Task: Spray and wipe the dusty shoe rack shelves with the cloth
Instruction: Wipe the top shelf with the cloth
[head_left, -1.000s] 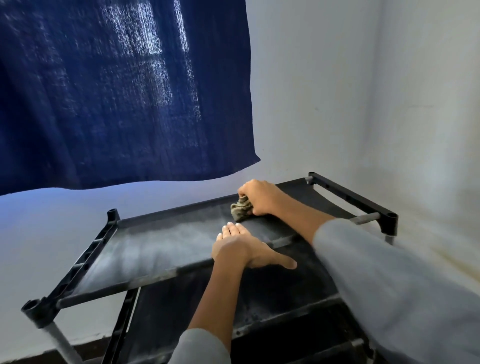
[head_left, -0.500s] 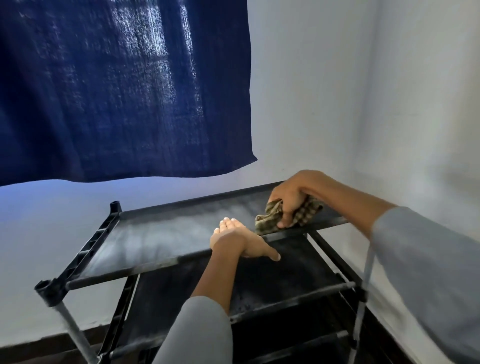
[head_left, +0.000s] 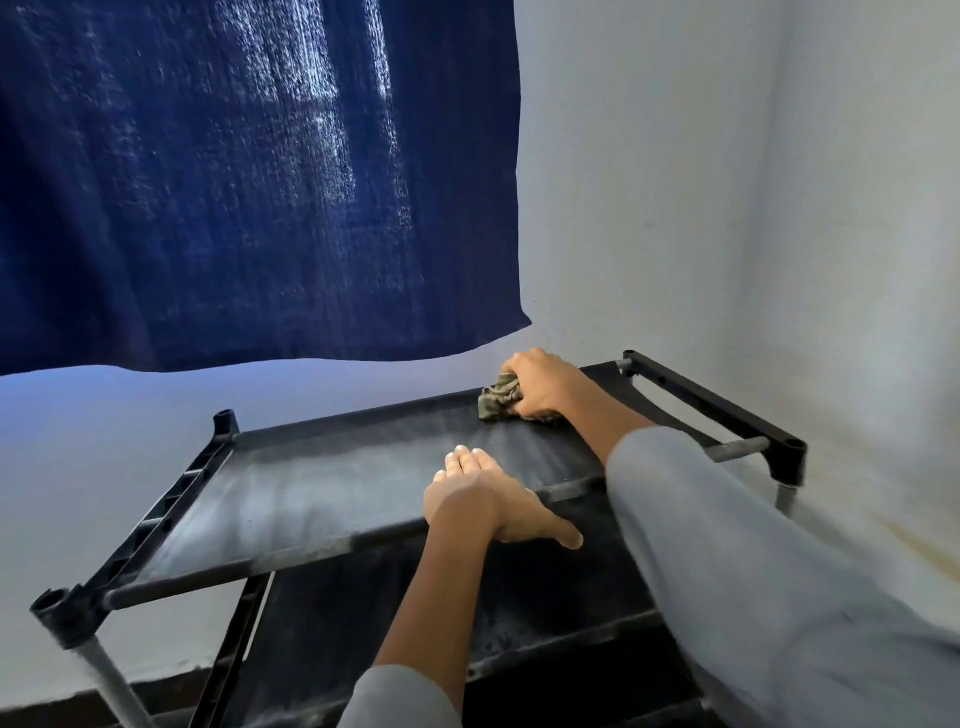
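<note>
Right hand (head_left: 543, 384) grips bunched cloth (head_left: 500, 399) at far right of top shelf (head_left: 322, 493). Left hand (head_left: 483, 499) lies flat, fingers straight, on front edge, bracing rack. Cloth likely soft, light; hold balled. Shelf fabric probably sags; press lightly. Left half dusty.

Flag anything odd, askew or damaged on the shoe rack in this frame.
Nothing looks damaged or askew. The top shelf carries a grey dust film on its left and middle, expected mid-clean. The right hand grips the cloth at the back; the left hand rests flat on the front edge.
</note>
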